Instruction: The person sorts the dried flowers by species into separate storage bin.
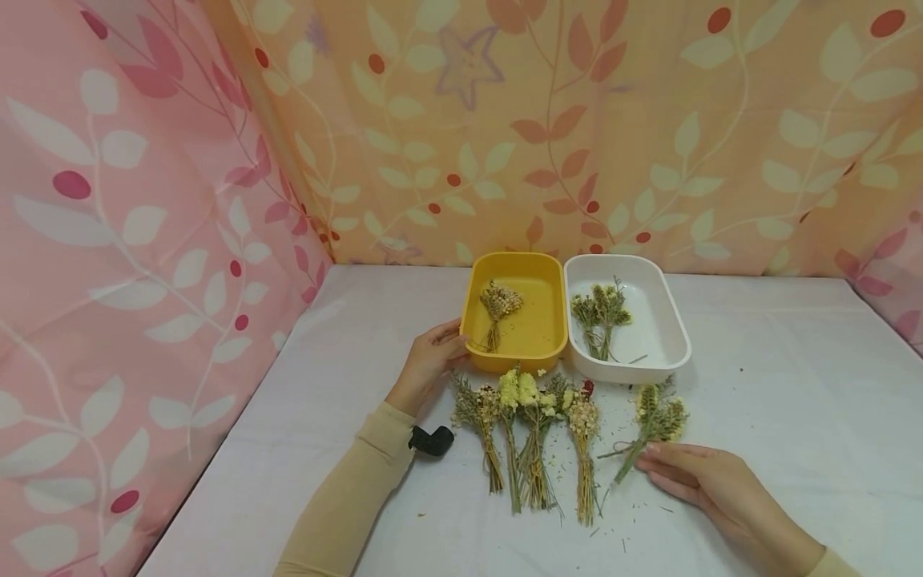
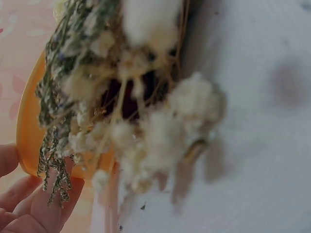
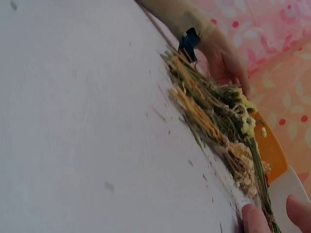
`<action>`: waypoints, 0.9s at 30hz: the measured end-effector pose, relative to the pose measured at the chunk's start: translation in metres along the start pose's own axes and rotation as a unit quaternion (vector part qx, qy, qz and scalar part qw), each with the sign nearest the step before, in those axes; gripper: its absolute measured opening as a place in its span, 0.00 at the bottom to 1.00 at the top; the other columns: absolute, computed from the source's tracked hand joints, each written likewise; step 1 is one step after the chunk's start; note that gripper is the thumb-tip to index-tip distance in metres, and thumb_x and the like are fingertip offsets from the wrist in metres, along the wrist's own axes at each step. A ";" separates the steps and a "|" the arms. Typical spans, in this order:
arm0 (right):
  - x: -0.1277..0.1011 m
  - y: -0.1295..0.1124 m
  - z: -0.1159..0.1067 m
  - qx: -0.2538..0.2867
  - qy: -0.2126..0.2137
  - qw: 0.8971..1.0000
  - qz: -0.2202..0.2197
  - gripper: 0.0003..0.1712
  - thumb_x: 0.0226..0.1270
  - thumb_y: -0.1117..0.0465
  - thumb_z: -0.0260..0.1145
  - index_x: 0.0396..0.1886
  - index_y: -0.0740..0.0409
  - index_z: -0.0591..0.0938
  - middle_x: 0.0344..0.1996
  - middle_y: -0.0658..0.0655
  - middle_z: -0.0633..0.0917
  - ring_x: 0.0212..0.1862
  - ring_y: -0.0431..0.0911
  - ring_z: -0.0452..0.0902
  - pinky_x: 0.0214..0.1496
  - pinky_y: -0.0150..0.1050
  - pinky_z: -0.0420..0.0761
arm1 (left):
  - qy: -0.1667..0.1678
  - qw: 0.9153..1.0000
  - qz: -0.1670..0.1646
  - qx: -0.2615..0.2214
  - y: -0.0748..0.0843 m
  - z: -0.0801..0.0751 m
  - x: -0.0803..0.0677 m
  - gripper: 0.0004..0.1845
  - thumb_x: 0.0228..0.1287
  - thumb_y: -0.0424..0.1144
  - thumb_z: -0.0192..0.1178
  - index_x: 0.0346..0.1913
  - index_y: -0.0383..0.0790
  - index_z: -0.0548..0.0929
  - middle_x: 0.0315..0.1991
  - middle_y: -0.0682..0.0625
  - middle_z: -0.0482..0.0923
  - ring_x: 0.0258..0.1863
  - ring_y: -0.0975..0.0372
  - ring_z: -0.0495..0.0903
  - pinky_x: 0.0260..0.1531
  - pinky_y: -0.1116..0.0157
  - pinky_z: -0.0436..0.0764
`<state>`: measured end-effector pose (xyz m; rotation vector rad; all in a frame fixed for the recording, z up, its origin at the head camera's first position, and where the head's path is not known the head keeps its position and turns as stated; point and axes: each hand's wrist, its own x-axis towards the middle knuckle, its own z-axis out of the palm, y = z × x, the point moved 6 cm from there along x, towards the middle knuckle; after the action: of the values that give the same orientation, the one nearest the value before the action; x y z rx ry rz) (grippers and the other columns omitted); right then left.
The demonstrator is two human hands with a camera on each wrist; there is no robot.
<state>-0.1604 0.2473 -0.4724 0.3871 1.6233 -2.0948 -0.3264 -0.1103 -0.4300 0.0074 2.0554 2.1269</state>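
My left hand (image 1: 427, 362) grips the near left corner of a yellow tray (image 1: 469, 308), with thumb and fingers at its wall. Between the fingers of my right hand (image 1: 710, 477) is a small tied bunch of dried flowers (image 1: 658, 421), its yellow-green heads pointing away and its stems toward me. In the right wrist view only fingertips (image 3: 255, 219) show beside the stems. Several more dried bunches lie in a row between the hands, among them a cream-headed bunch (image 1: 582, 449) and a yellow-headed bunch (image 1: 510, 437).
One dried bunch (image 1: 497, 308) lies inside the yellow tray. A white tray (image 1: 674, 324) stands against it on the right, holding green-yellow bunches (image 1: 606, 312). Plant crumbs dot the white tabletop (image 1: 779, 401). Patterned curtains (image 1: 634, 120) close off the back and sides.
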 end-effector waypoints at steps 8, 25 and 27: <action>-0.001 0.007 0.002 0.135 0.013 0.991 0.021 0.07 0.73 0.64 0.62 0.38 0.51 0.85 0.42 0.51 0.89 0.47 0.42 0.87 0.62 0.40 0.83 | 0.001 1.000 0.000 -0.005 0.000 0.000 0.000 0.26 0.72 0.34 0.58 0.71 0.36 0.70 0.66 0.35 0.74 0.60 0.46 0.80 0.56 0.58 0.85; 0.002 0.007 0.005 0.190 0.031 0.981 0.019 0.10 0.74 0.66 0.61 0.36 0.50 0.85 0.38 0.49 0.90 0.46 0.41 0.87 0.61 0.38 0.84 | 0.001 1.000 -0.001 0.002 0.003 0.001 -0.003 0.27 0.72 0.35 0.59 0.72 0.37 0.69 0.67 0.37 0.73 0.59 0.47 0.81 0.57 0.57 0.85; 0.003 0.007 0.005 0.195 0.032 0.980 0.020 0.11 0.73 0.66 0.61 0.35 0.49 0.86 0.38 0.50 0.90 0.45 0.42 0.88 0.60 0.38 0.84 | -0.001 1.000 0.001 0.002 0.003 0.001 -0.003 0.27 0.72 0.36 0.59 0.72 0.37 0.69 0.67 0.37 0.73 0.60 0.47 0.81 0.57 0.57 0.84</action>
<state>-0.1594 0.2404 -0.4781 0.6123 1.2185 -2.3897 -0.3236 -0.1101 -0.4268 0.0111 2.0602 2.1225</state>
